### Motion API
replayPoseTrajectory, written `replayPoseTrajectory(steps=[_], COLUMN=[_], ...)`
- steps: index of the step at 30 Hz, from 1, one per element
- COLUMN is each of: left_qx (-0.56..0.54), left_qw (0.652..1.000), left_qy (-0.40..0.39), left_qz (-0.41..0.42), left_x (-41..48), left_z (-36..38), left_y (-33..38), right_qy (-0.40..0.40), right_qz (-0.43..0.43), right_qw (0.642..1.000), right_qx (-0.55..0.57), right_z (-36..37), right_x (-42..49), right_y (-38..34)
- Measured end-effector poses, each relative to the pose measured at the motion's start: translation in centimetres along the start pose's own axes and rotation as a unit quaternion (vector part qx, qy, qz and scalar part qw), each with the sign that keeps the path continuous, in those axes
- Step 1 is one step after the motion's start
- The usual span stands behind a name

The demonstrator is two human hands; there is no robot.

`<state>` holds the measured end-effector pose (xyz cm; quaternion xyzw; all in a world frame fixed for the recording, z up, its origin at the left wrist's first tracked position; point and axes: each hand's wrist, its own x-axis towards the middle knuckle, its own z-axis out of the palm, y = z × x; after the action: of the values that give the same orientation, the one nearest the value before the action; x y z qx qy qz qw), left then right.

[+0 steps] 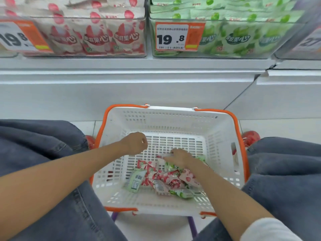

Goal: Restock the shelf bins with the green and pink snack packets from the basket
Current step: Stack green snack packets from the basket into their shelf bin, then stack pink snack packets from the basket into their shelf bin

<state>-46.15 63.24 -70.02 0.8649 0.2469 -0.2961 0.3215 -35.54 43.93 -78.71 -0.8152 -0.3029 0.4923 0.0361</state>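
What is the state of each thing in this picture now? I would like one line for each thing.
basket, handles folded down, partly filled.
packets, loose heap of pink and green in the basket.
pink bin, nearly full.
green bin, nearly full.
left hand, fingers curled, above the basket, nothing seen in it.
right hand, down on the packets; grip unclear.

white shelf (121,66), pink-packet bin (86,18), green-packet bin (243,21)

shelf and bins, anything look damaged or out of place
Yes: a jagged dark gap breaks the white shelf edge below the right end of the green packet bin; the two sections meet out of line.
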Motion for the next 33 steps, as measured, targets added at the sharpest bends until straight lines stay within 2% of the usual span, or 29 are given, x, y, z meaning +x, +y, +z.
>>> replayPoseTrajectory(steps=[2,5,7,9,11,12,15,17,21,23,33], left_qx=[0.003,-0.014,-0.089,-0.188,-0.274,-0.314,-0.396,-0.410,-0.347,-0.322,-0.219], left_qw=[0.999,0.995,0.989,0.969,0.939,0.924,0.881,0.856,0.819,0.795,0.728], left_qy=[0.025,0.068,0.085,0.127,0.171,0.181,0.218,0.285,0.452,0.507,0.648], left_qz=[0.027,0.075,0.082,0.096,0.120,0.126,0.141,0.131,0.076,0.081,0.049], left_x=[0.0,0.1,0.1,-0.6,-1.8,-2.3,-4.1,-5.0,-7.7,-8.8,-11.3], left_z=[-0.3,-1.6,-3.3,-5.2,-7.3,-8.5,-11.7,-13.7,-17.0,-18.7,-28.1], left_y=[0.2,0.9,1.6,2.3,3.0,3.3,4.2,4.2,3.7,3.0,-0.8], right_qy=[0.013,0.003,0.051,0.113,0.122,0.112,0.091,0.103,0.103,0.125,0.249], right_qz=[-0.015,-0.058,-0.098,-0.118,-0.147,-0.165,-0.218,-0.237,-0.278,-0.295,-0.321], right_qw=[0.990,0.973,0.954,0.906,0.846,0.832,0.845,0.846,0.838,0.830,0.810], right_qx=[0.142,0.222,0.280,0.391,0.498,0.518,0.480,0.467,0.459,0.457,0.423], right_z=[-2.7,-7.5,-10.7,-13.4,-15.4,-16.3,-17.8,-18.5,-20.0,-20.5,-24.4], right_x=[-0.3,-1.9,-3.3,-4.7,-6.1,-6.8,-8.6,-9.7,-12.2,-12.8,-12.5], right_y=[-1.7,-5.1,-7.2,-8.7,-9.9,-10.6,-13.3,-15.9,-21.4,-23.7,-33.9])
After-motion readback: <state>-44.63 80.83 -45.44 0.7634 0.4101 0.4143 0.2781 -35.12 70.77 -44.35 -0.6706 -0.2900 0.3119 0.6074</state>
